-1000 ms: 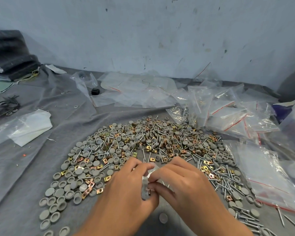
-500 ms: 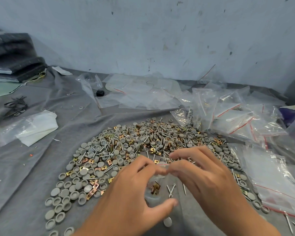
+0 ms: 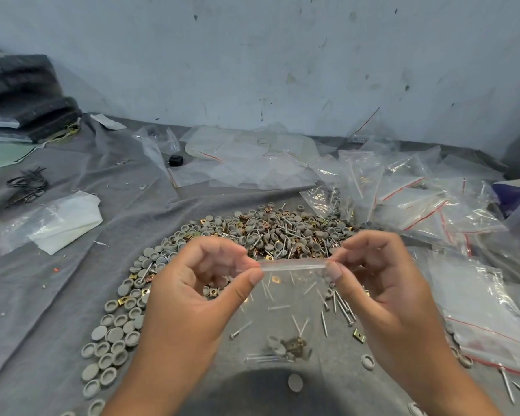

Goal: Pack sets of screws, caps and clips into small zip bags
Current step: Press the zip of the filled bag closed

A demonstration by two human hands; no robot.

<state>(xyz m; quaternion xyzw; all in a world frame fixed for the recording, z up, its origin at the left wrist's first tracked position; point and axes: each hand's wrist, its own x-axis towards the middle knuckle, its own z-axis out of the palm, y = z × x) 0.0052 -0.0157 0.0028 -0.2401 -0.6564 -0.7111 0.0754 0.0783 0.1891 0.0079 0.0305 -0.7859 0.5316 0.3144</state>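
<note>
Bag (image 3: pixel 285 307), loaded w/ screws & clips, pinched at both top corners by left hand (image 3: pixel 192 295) & right hand (image 3: pixel 382 289); weak seal could spill contents.

No text, label, brand, number or sign can be read anywhere: nothing legible shows on the clear plastic zip bags (image 3: pixel 409 202), the grey cloth (image 3: pixel 72 295) or the pale wall (image 3: pixel 252 55).
</note>
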